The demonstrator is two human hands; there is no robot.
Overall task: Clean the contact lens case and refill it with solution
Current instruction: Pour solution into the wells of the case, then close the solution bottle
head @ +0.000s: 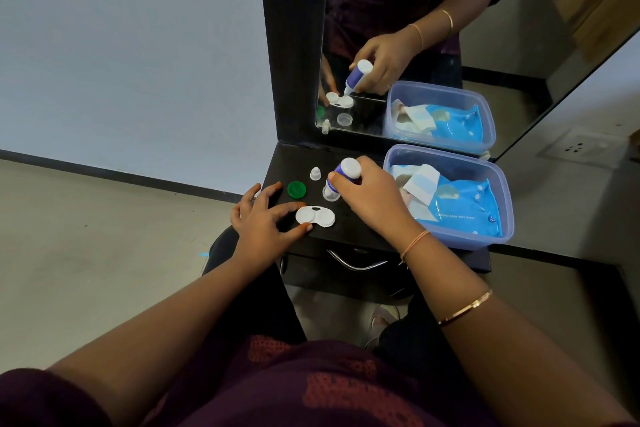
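Observation:
A white two-well contact lens case [316, 216] lies open on the black dresser top [363, 225]. My left hand [263, 218] steadies it, index finger and thumb touching its left end. My right hand [372, 196] grips a small purple-and-white solution bottle [343, 173], tipped nozzle-down just behind the case. A green lid [296, 190] lies to the left of the bottle. A clear lid [330, 193] sits under the bottle's nozzle. The bottle's small white cap [315, 173] stands behind them.
A clear blue plastic tub [498, 204] with a blue wet-wipes pack [460, 208] fills the right side of the dresser top. A mirror [415, 45] stands at the back. A drawer handle [356, 262] is below the front edge.

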